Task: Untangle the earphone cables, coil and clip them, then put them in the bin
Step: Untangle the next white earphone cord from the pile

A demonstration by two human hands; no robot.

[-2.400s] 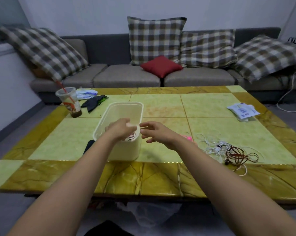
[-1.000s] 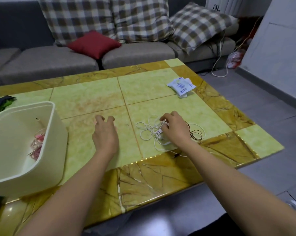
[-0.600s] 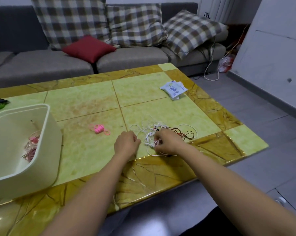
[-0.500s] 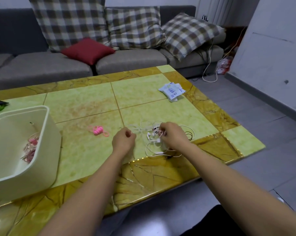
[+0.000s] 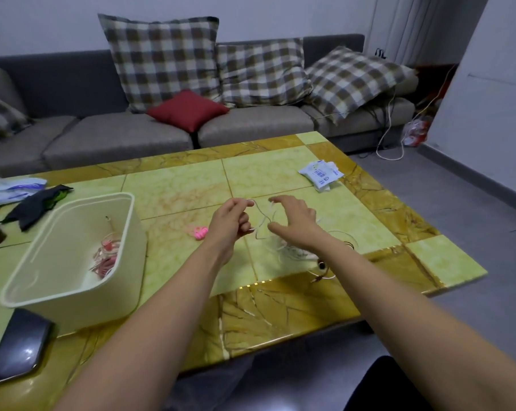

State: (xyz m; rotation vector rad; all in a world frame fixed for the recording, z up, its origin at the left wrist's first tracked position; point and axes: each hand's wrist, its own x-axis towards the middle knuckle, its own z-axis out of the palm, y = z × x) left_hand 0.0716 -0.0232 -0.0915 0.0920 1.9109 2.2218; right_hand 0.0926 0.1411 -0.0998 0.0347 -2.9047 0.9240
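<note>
A tangle of white and dark red earphone cables (image 5: pixel 298 251) lies on the green tiled table near its front right. My left hand (image 5: pixel 231 223) pinches a white cable strand lifted above the pile. My right hand (image 5: pixel 293 219) hovers over the tangle with fingers spread and the lifted strand looped at its fingertips; whether it grips the strand is unclear. A pink clip (image 5: pixel 200 232) lies on the table left of my left hand. The cream plastic bin (image 5: pixel 58 280) stands at the left and holds a coiled pink and white cable (image 5: pixel 107 258).
A dark phone (image 5: pixel 18 345) lies at the front left corner. A black cloth (image 5: pixel 36 206) and a plastic wrapper (image 5: pixel 12 189) lie behind the bin. White packets (image 5: pixel 322 172) rest at the back right of the table. A sofa with cushions stands behind.
Both hands have risen off the pile, lifting a white strand between them. The view has tilted up and shifted left, bringing the phone and cloth into sight.
</note>
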